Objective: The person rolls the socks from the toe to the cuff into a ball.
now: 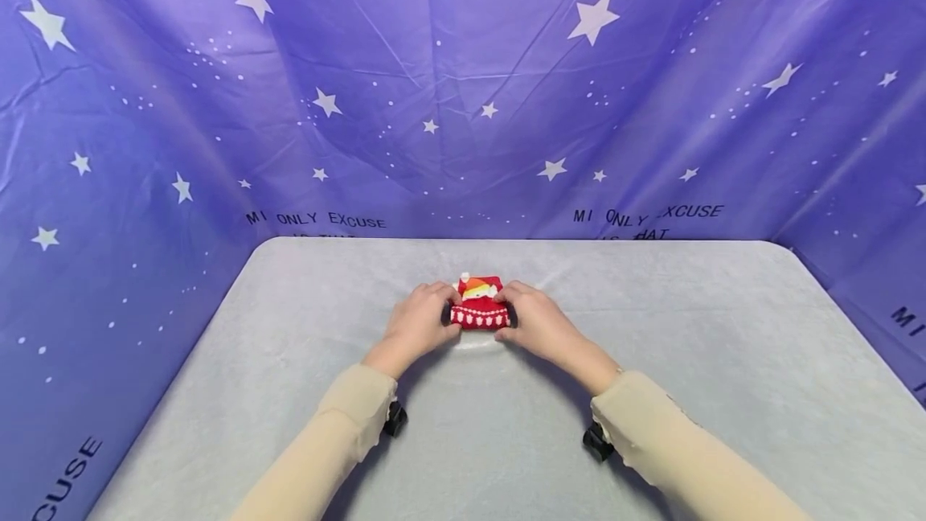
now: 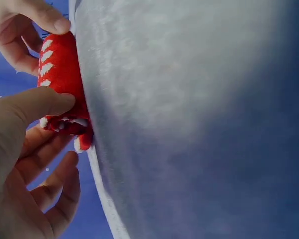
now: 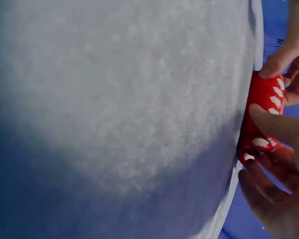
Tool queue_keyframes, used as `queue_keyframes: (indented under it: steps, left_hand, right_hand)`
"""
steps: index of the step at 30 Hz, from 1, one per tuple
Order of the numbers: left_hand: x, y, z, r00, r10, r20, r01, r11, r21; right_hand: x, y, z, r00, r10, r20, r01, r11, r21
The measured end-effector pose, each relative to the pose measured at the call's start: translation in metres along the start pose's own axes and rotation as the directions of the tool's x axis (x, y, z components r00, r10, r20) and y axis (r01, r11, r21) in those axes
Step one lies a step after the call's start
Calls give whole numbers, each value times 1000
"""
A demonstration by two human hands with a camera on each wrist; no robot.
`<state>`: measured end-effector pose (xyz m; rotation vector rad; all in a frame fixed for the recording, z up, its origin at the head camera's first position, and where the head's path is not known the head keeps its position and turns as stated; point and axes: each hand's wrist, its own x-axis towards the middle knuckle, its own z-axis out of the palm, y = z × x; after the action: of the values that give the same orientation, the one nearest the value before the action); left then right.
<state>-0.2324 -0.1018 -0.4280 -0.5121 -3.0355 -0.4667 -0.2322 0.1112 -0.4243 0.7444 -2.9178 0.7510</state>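
A rolled red Christmas sock (image 1: 481, 317) lies at the far middle of the table, with white trim, a row of small white figures and a character in an orange hat with a white pompom. My left hand (image 1: 422, 322) holds its left end, thumb on the near side and fingers over the far side. On the opposite end, my right hand (image 1: 539, 322) grips it the same way. The left wrist view shows the roll (image 2: 65, 64) from its end, its layers folded inward under the thumb. In the right wrist view, the thumb presses on the red fabric (image 3: 261, 94).
A pale grey cloth covers the table (image 1: 492, 416). Behind and at both sides hangs a purple curtain (image 1: 434, 47) with white stars and lettering. Black wrist cameras (image 1: 597, 442) sit under the cream sleeves (image 1: 673, 441).
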Motion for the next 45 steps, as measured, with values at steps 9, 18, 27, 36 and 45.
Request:
queue_keyframes:
  steps: [9, 18, 27, 36, 45]
  left_hand:
    - [15, -3, -4, 977, -191, 91, 209, 940, -268]
    - [23, 1, -1, 945, -316, 85, 326, 877, -354]
    - [39, 4, -1, 953, -303, -10, 262, 842, -472]
    - [51, 3, -3, 948, -317, 20, 280, 805, -524]
    - [40, 24, -12, 992, -61, -114, 74, 991, 115]
  right_hand:
    - [15, 13, -1, 988, 147, 40, -151, 980, 132]
    - [23, 28, 3, 958, 285, 4, -263, 879, 397]
    - [36, 24, -2, 913, 407, -8, -377, 853, 361]
    - [54, 23, -14, 836, 517, 185, -538, 707, 459]
    - [67, 21, -7, 802, 549, 235, -590, 667, 455]
